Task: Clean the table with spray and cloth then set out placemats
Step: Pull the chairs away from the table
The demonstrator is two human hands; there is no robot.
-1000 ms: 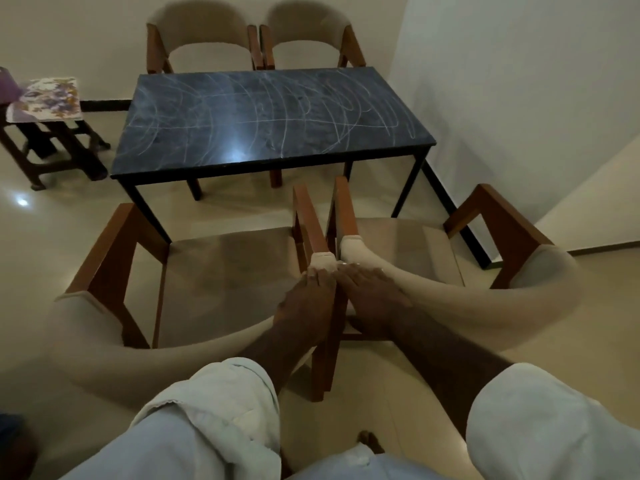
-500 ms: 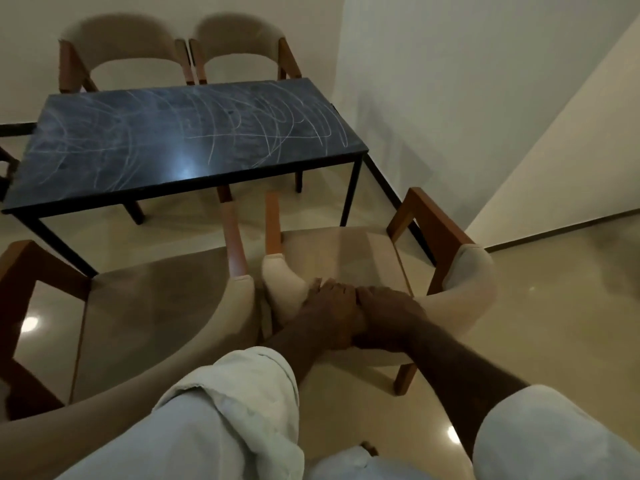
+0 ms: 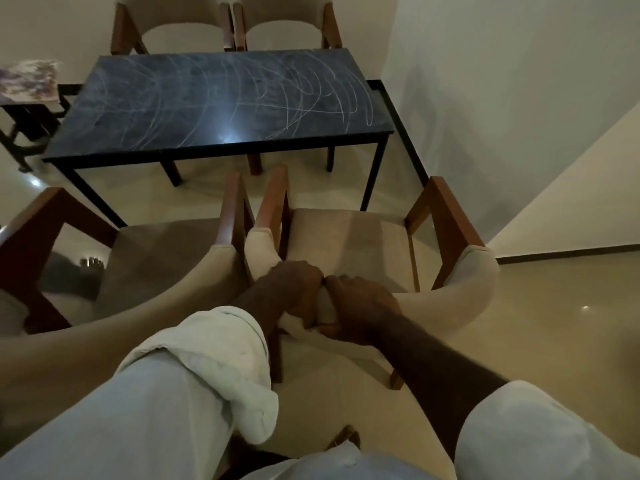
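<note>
Table (image 3: 221, 109); tops of far chairs (image 3: 175, 10) off-frame

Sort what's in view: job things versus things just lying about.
Job: scribbled table; near right chair, its backrest gripped by left hand and right hand; patterned mats, perhaps the placemats.
Lying about: near left chair; far left chair; far right chair; side stool.

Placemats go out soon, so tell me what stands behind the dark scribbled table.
Behind the dark rectangular table stand a beige-backed wooden chair and its twin, side by side. The tabletop covers their seats; only some legs show beneath it.
</note>
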